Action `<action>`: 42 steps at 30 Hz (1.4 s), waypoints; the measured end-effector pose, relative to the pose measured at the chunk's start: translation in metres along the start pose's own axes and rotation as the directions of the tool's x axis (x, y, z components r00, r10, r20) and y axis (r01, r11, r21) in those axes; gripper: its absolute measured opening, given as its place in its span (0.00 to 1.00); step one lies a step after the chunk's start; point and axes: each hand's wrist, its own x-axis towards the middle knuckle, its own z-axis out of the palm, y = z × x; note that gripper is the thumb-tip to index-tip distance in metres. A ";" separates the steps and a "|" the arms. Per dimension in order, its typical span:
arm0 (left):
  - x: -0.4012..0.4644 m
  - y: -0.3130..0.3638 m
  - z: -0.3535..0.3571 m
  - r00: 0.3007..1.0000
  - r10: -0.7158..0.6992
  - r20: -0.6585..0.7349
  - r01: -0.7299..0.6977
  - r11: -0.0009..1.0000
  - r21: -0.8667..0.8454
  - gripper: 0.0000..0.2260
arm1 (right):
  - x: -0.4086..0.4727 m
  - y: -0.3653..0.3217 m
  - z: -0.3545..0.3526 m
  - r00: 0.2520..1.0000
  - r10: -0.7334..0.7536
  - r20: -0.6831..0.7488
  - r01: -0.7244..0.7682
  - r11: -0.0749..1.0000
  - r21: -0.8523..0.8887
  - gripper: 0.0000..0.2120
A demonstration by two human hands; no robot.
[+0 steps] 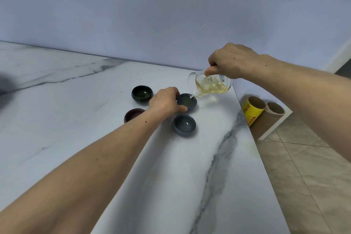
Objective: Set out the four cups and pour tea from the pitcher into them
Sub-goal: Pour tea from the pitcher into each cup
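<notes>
Head view: pitcher (210, 84) spout tilted down-left.

A white marble-veined table (57, 138) meets a pale blue wall (133, 5); grey tiled floor (313, 176) at right.

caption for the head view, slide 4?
Right hand tips glass pitcher into blue cup, steadied by left hand.

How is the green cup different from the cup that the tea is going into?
The green cup is dark green; the cup being filled is grey-blue. The green cup stands alone, untouched, while the left hand steadies the cup being filled. The glass pitcher, tilted by the right hand, pours into the cup being filled, not the green cup. Both are small, round, upright cups on the marble table.
</notes>
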 end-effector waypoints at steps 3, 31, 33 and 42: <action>0.000 0.000 0.000 1.000 0.005 0.000 -0.005 1.000 0.015 0.25 | -0.001 0.002 0.002 1.000 0.000 0.000 0.000 1.000 0.002 0.20; -0.089 -0.001 0.005 1.000 -0.007 0.017 0.006 0.999 0.046 0.36 | -0.081 0.019 0.017 0.993 0.112 0.026 -0.111 0.870 0.481 0.15; -0.090 -0.001 0.012 1.000 -0.011 -0.010 0.012 0.997 0.082 0.36 | -0.085 0.015 0.017 0.996 0.087 0.020 -0.087 0.879 0.468 0.15; -0.093 -0.006 0.032 0.986 0.004 -0.165 0.005 0.998 0.056 0.30 | -0.088 -0.004 0.020 1.000 0.026 -0.006 -0.022 0.930 0.366 0.20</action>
